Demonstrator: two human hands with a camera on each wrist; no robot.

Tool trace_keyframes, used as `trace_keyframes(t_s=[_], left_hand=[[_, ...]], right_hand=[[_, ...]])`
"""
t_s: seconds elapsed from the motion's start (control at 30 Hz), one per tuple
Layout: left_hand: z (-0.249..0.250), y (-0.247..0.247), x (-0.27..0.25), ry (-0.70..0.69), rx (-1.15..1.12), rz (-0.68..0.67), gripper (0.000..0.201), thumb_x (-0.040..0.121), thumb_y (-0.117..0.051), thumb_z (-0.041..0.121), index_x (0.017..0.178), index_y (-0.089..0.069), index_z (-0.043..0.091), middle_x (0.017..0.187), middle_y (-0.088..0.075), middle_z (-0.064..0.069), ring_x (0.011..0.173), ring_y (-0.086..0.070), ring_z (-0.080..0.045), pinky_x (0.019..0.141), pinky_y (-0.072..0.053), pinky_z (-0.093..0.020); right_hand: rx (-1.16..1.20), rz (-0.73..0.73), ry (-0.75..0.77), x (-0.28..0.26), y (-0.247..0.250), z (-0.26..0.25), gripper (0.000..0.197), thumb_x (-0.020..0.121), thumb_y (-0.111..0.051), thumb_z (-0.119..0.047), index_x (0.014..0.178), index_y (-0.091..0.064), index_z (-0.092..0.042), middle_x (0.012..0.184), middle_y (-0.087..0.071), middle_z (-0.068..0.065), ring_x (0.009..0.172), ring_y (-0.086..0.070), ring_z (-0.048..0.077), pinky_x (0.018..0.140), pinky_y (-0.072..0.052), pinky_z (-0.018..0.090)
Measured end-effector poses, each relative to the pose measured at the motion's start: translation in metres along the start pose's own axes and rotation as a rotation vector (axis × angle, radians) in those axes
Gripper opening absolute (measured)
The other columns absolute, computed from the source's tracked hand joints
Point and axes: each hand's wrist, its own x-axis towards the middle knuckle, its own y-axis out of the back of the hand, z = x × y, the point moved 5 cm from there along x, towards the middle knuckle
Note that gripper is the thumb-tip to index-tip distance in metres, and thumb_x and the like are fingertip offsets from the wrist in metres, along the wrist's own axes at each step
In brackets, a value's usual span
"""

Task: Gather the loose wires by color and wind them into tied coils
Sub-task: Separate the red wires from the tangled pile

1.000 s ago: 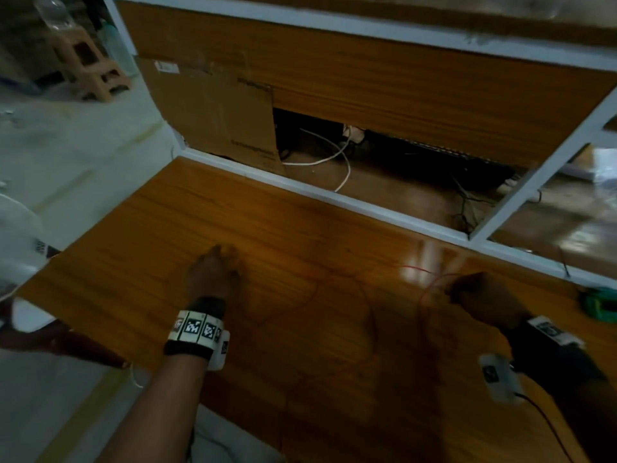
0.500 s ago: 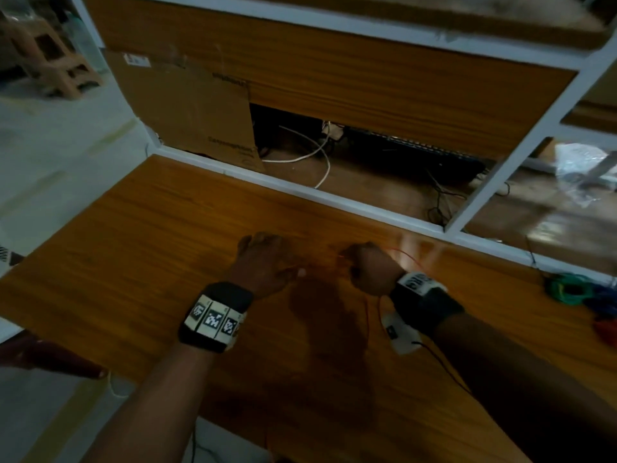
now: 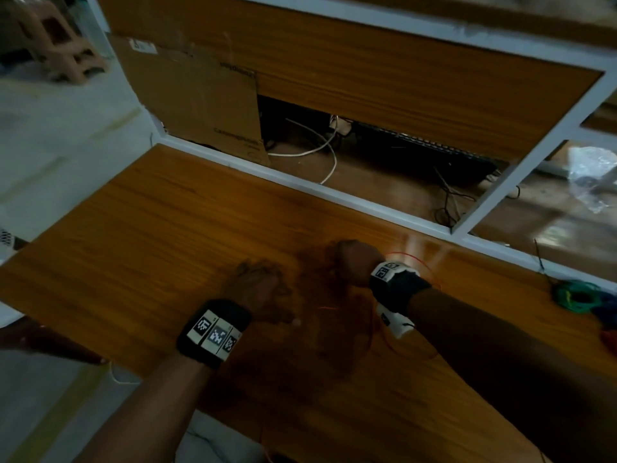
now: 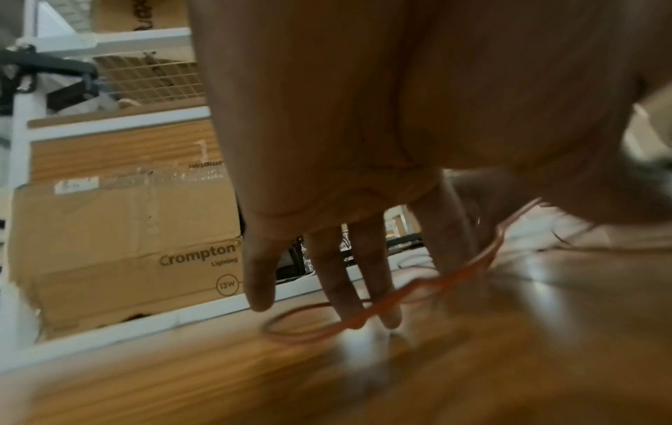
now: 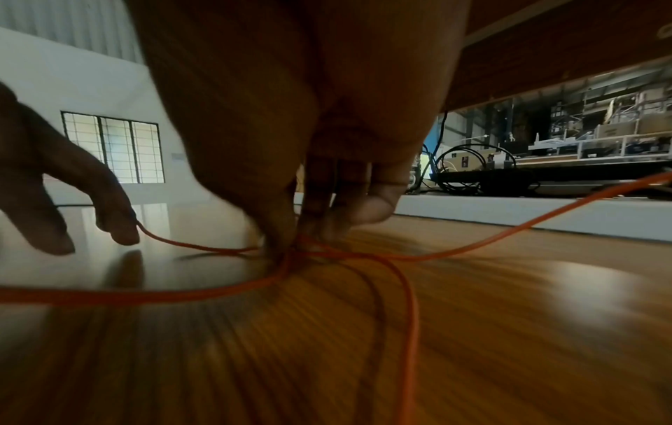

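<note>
Your left hand (image 3: 257, 289) sat low over the wooden tabletop (image 3: 167, 235), at about 7 o'clock from your right hand (image 3: 357, 265), the two near each other but apart. The red wire (image 5: 411, 302) lay mostly under and around your right hand: loops ran back toward you at 6 o'clock, a strand swept off to 3 o'clock, and a thin arc showed past your right wrist at 2 o'clock. In the right wrist view several strands crossed right below your fingertips (image 5: 280, 238), which pointed down and pinched the wire where the strands met on the wood. One strand ran from there toward 9 o'clock to your left hand, ending at a left fingertip (image 5: 120, 233).

In the left wrist view your left fingers (image 4: 334, 276) hung nearly straight, spread and pointing down, with a loop of the red wire lying beneath and across them; blur hid whether any finger truly held it, so I cannot tell more than touching, and the hand looked relaxed, not clenched.

To 9 o'clock the tabletop ran wide to its left edge. At 12 o'clock a white frame rail (image 3: 300, 182) closed the far edge, with a cardboard box (image 3: 200, 105) standing behind it at 11 o'clock and a white cable (image 3: 317, 152) and dark cords in the recess beyond. At 3 o'clock, well apart from your hands, a green wire coil (image 3: 574, 295) lay by the right edge.
</note>
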Motion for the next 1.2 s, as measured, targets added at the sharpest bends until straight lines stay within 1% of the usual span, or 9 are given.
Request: trace_keyframes(t_s=[0.17, 0.3, 0.43, 0.53, 0.63, 0.8, 0.87, 1.03, 1.2], left_hand=[[0.014, 0.028, 0.002, -0.022, -0.363, 0.304, 0.061, 0.075, -0.065, 0.075, 0.119, -0.066, 0.032, 0.126, -0.064, 0.004, 0.114, -0.058, -0.018, 0.099, -0.046, -0.036], [0.024, 0.033, 0.011, -0.063, -1.034, 0.229, 0.101, 0.074, -0.078, 0.058, 0.154, -0.018, 0.047, 0.157, -0.034, 0.009, 0.138, -0.038, -0.021, 0.1, -0.05, -0.044], [0.047, 0.051, 0.019, -0.338, -1.478, 0.058, 0.041, 0.076, -0.079, 0.047, 0.111, -0.072, 0.027, 0.118, -0.071, -0.003, 0.113, -0.065, -0.021, 0.102, -0.048, -0.046], [0.037, 0.056, 0.017, -0.316, -1.601, -0.12, 0.014, 0.085, -0.073, 0.029, 0.09, -0.073, 0.015, 0.073, -0.061, -0.003, 0.061, -0.058, -0.013, 0.08, -0.054, -0.044], [-0.015, 0.051, 0.019, -0.083, -1.333, -0.05, 0.023, 0.078, -0.074, 0.043, 0.085, -0.077, 0.021, 0.081, -0.059, -0.01, 0.061, -0.046, -0.019, 0.051, -0.044, -0.026], [-0.069, 0.05, 0.022, 0.113, -0.927, 0.169, 0.015, 0.091, -0.068, 0.04, 0.092, -0.075, 0.027, 0.095, -0.068, 0.003, 0.086, -0.059, -0.021, 0.076, -0.047, -0.031], [-0.059, 0.059, 0.028, 0.051, -0.779, 0.236, 0.013, 0.091, -0.067, 0.043, 0.091, -0.073, 0.032, 0.1, -0.07, 0.005, 0.097, -0.063, -0.017, 0.087, -0.048, -0.035], [0.012, 0.082, 0.04, -0.183, -0.599, 0.271, 0.021, 0.094, -0.065, 0.037, 0.09, -0.077, 0.021, 0.065, -0.064, 0.01, 0.053, -0.052, -0.001, 0.057, -0.042, -0.023], [0.041, 0.096, 0.047, -0.231, -0.614, 0.294, 0.017, 0.095, -0.064, 0.035, 0.086, -0.074, 0.024, 0.08, -0.072, 0.003, 0.07, -0.066, -0.018, 0.065, -0.053, -0.037]], right_hand=[[0.416, 0.259, 0.054, -0.017, 0.023, 0.006, 0.021, 0.106, -0.057, -0.021, 0.114, -0.076, -0.02, 0.117, -0.074, 0.0, 0.095, -0.066, 0.013, 0.08, -0.05, 0.029], [0.75, 0.258, 0.225, -0.056, 0.062, -0.013, 0.028, 0.106, -0.058, -0.027, 0.096, -0.076, -0.008, 0.091, -0.077, 0.001, 0.082, -0.068, 0.013, 0.077, -0.051, 0.027], [1.052, 0.178, 0.174, -0.071, 0.068, 0.002, 0.023, 0.099, -0.061, -0.013, 0.101, -0.065, 0.01, 0.074, -0.067, 0.007, 0.07, -0.062, 0.02, 0.069, -0.052, 0.033], [0.858, 0.3, 0.032, -0.089, 0.071, 0.04, 0.02, 0.104, -0.055, -0.01, 0.088, -0.068, -0.009, 0.066, -0.061, -0.01, 0.06, -0.055, 0.008, 0.06, -0.047, 0.029], [0.406, 0.421, -0.079, -0.12, 0.068, 0.09, 0.032, 0.106, -0.054, -0.012, 0.079, -0.064, -0.027, 0.073, -0.065, -0.008, 0.061, -0.056, 0.001, 0.062, -0.044, 0.031], [0.34, 0.284, -0.251, -0.153, 0.029, 0.131, 0.037, 0.1, -0.059, -0.005, 0.083, -0.067, -0.037, 0.085, -0.069, -0.008, 0.077, -0.067, 0.02, 0.066, -0.048, 0.031], [0.277, 0.124, -0.292, -0.15, 0.011, 0.119, 0.021, 0.1, -0.063, -0.015, 0.112, -0.07, -0.03, 0.116, -0.072, 0.003, 0.103, -0.067, 0.024, 0.082, -0.052, 0.032], [-0.061, 0.255, -0.164, -0.107, 0.028, 0.038, 0.1, 0.087, -0.067, -0.068, 0.163, -0.02, -0.024, 0.171, -0.015, 0.011, 0.155, -0.015, 0.039, 0.12, -0.023, 0.063], [-0.016, 0.309, 0.06, -0.055, 0.051, -0.028, 0.032, 0.103, -0.055, -0.025, 0.134, -0.062, -0.026, 0.119, -0.071, 0.002, 0.118, -0.063, 0.03, 0.094, -0.051, 0.041]])
